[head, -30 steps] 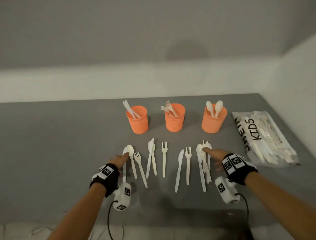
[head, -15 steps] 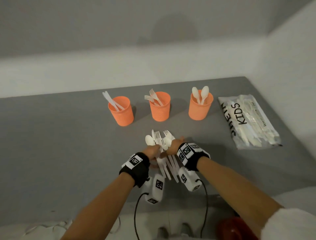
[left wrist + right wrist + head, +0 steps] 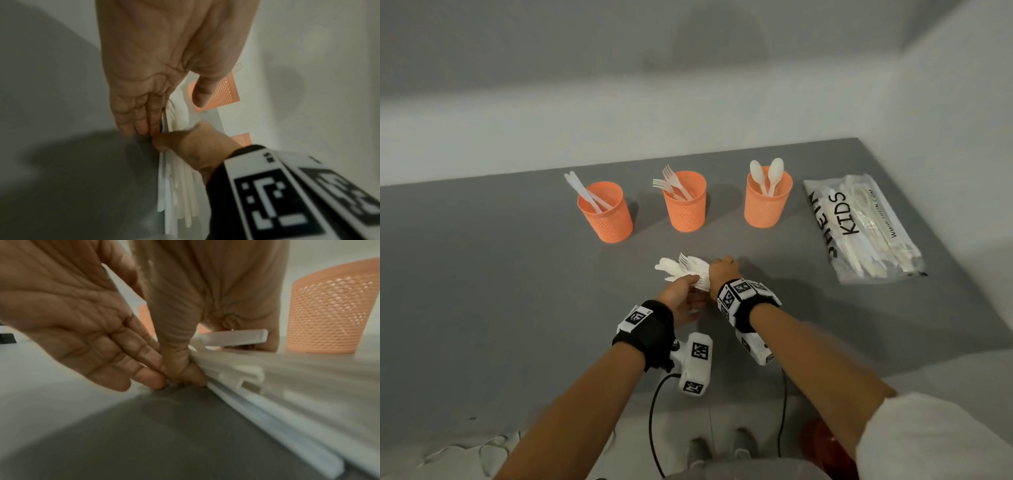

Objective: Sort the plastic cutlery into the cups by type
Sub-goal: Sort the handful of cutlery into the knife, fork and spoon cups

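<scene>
Near the middle of the grey bench, well short of the three orange cups along its far edge, the mixed bundle of cutlery is pressed between both hands — the left hand flat-fingered against one side, the right hand with thumb and fingers curled round the handles. The risk, as it looks, is that forks, spoons and knives lie jumbled together, so a loosened grip would spill them. A piece pulled out blind — tines snagging a neighbour — could land in the wrong cup.
</scene>
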### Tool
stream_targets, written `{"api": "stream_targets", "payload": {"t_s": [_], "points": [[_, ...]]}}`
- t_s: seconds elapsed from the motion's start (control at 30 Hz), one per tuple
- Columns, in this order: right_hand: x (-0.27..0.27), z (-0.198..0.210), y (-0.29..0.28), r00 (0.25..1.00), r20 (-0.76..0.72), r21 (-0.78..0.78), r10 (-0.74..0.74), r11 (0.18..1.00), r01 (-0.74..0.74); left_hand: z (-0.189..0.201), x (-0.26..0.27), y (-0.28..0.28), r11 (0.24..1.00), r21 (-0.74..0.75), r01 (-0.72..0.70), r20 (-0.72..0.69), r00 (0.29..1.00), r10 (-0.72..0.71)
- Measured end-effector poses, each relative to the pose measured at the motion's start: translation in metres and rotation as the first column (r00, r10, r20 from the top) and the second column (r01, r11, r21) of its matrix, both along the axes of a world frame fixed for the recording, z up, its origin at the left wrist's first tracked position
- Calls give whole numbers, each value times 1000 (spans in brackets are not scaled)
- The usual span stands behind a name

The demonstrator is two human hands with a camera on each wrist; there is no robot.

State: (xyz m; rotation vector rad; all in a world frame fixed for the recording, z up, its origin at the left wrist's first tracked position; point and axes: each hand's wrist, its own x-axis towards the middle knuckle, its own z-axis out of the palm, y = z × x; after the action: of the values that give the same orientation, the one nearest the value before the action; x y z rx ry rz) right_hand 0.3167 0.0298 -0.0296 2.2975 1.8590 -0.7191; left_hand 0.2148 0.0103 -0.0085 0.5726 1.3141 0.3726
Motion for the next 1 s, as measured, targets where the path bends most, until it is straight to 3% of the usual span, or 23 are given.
{"api": "stream_targets", "payload": {"t_s": [0.2, 0.4, 0.7, 0.77, 0.87, 1.0], "points": [[5, -4, -2, 999, 41, 42, 24, 999, -26, 2, 0, -5, 997, 1, -73, 70, 995, 73], [10, -6, -6, 971, 151, 45, 187, 980, -196, 1, -3, -9, 996, 1, -87, 93, 992, 87], [23, 1, -8, 991, -30, 127, 130, 984, -125, 6, -4, -13, 995, 61, -80, 150, 986, 70], [27, 8, -4, 984, -158, 201, 84, 978, -51, 6, -6, -12, 994, 67, -89, 163, 984, 77], [35, 28, 5, 883, -470, 318, 4, 934, 166, 5, -10, -9, 990, 49, -135, 184, 975, 124], [36, 67, 8, 538, -843, 251, -10, 878, 408, 7, -9, -9, 985, 19, -169, 226, 961, 160]]}}
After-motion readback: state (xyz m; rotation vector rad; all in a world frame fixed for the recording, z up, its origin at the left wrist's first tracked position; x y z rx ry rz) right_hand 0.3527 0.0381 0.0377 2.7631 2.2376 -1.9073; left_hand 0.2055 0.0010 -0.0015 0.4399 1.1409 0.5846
